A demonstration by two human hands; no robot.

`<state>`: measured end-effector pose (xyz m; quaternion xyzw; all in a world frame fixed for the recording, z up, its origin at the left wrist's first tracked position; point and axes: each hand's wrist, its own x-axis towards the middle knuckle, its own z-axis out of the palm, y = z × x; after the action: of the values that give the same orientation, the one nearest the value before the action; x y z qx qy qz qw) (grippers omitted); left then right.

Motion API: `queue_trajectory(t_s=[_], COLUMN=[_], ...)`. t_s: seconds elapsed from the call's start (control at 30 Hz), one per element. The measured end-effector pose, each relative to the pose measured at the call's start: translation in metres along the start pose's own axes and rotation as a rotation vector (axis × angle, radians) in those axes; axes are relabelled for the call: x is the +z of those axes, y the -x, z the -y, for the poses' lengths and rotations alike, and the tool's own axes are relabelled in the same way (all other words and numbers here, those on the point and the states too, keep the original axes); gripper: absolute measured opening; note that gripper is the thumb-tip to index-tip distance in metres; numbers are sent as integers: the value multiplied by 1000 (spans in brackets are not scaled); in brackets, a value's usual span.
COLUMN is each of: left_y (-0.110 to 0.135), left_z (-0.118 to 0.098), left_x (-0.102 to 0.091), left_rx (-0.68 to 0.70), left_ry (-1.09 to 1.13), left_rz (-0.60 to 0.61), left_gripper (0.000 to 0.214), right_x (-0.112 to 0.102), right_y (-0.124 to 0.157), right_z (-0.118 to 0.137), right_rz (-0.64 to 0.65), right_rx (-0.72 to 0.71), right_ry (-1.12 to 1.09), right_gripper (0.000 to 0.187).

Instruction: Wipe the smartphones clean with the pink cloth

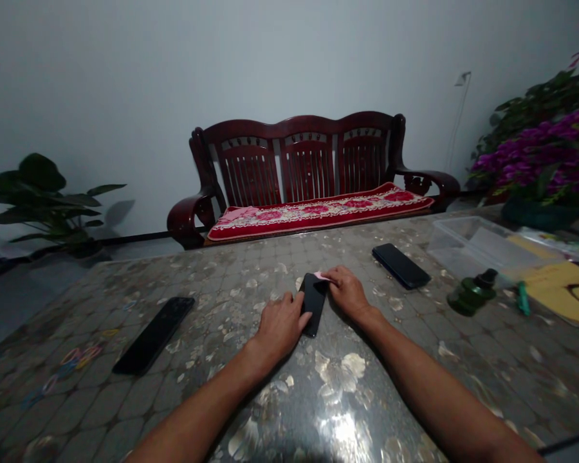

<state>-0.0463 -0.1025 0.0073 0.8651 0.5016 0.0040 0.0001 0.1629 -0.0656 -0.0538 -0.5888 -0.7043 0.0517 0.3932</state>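
Observation:
A black smartphone (pixel 314 312) lies on the patterned tabletop (pixel 251 283) in front of me, its dark face up. My left hand (pixel 280 323) grips it along the left side, the thumb near its lower part and the fingers at the edge. At the phone's top right corner, my right hand (pixel 346 290) is closed on a small pink cloth (pixel 321 276), which touches the phone. Most of the cloth is hidden by the fingers.
Two more dark phones lie at the left (pixel 154 335) and right (pixel 401 265). Colourful rubber bands (pixel 81 355) are scattered far left. On the right stand a green bottle (pixel 471 292), a clear plastic box (pixel 482 247) and purple flowers (pixel 535 157). A wooden bench (pixel 306 161) is beyond the table.

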Motion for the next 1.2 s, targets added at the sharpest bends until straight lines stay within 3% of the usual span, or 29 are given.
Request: queue_trajectory(t_s=[0.27, 0.43, 0.8, 1.2], left_y=[10, 12, 11, 13], left_z=[38, 49, 54, 39], left_x=[32, 45, 48, 54], left_rx=[369, 559, 536, 492], left_ry=[125, 203, 328, 310], left_rz=[-336, -373, -318, -393], left_gripper=[30, 30, 24, 18], right_x=[3, 2, -1, 6], right_y=[-9, -7, -3, -6], right_z=[-1, 3, 10, 11], right_rz=[49, 93, 174, 195], right_rx=[-62, -64, -57, -112], right_ry=[58, 130, 216, 162], right_gripper=[37, 32, 22, 23])
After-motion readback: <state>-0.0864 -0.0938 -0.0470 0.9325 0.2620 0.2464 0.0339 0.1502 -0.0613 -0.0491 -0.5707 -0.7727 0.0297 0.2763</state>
